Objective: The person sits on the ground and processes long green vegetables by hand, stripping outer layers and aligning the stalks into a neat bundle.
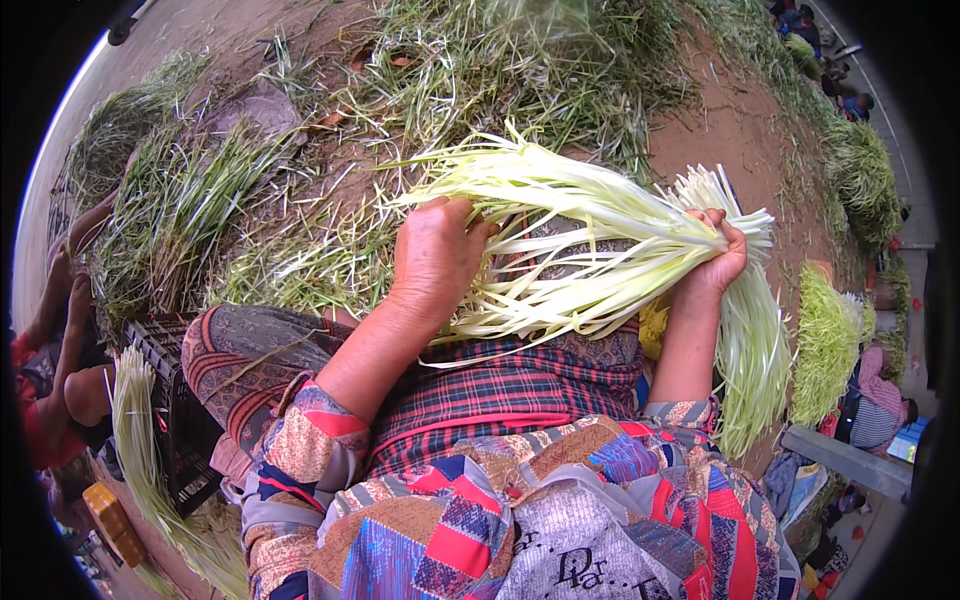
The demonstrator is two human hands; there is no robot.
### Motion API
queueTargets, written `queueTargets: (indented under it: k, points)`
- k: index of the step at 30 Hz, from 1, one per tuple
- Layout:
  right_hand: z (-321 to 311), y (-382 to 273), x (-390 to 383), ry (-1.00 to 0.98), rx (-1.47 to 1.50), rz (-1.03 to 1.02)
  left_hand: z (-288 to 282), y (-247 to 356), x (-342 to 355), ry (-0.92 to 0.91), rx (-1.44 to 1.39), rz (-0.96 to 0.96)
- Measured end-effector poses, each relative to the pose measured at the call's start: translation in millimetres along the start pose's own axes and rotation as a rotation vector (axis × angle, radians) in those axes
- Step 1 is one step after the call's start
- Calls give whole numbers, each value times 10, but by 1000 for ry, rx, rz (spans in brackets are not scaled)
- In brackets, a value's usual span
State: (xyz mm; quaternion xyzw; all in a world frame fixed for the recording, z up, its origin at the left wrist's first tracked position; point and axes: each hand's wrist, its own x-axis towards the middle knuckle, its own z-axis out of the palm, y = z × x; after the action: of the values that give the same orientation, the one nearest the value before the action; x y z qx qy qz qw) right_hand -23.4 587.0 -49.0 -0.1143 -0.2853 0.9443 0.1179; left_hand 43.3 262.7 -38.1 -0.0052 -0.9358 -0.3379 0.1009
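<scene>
A bunch of pale yellow-white leafy stalks (620, 225), like blanched garlic chives, lies crosswise above my lap. Its cut ends point right and its loose leaf tips fan out to the left. My right hand (722, 250) is closed around the bunch near the cut ends. At the leafy side, my left hand (437, 252) has its fingers curled on some of the leaves; the fingertips are partly hidden. A second pale bunch (752, 345) hangs down just beyond my right hand, its stalk ends showing behind the held one.
Green leaf trimmings (540, 75) are heaped on the brown ground ahead, with another green pile (185, 210) at the left. A black crate (180, 420) stands by my left knee, a pale bunch (140, 430) beside it. More yellow bunches (825, 345) lie far right. People sit at both sides.
</scene>
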Motion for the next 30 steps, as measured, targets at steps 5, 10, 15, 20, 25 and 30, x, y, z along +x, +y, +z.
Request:
queueTargets:
  k: [5,10,15,20,25,30]
  points:
    - [-28,21,15,-26,11,13,-5,14,-4,-64,-122,-122]
    - [-47,28,16,-23,5,22,-28,13,-2,-146,-249,-265]
    - [-69,38,22,-11,26,43,45,-8,16,-148,-606,-234]
    - [-91,35,38,-12,23,40,58,88,67,-111,-712,-131]
    - [-98,35,25,-11,5,43,-33,212,118,11,-206,193]
    - [-69,40,0,-23,30,52,-26,241,-19,51,-349,166]
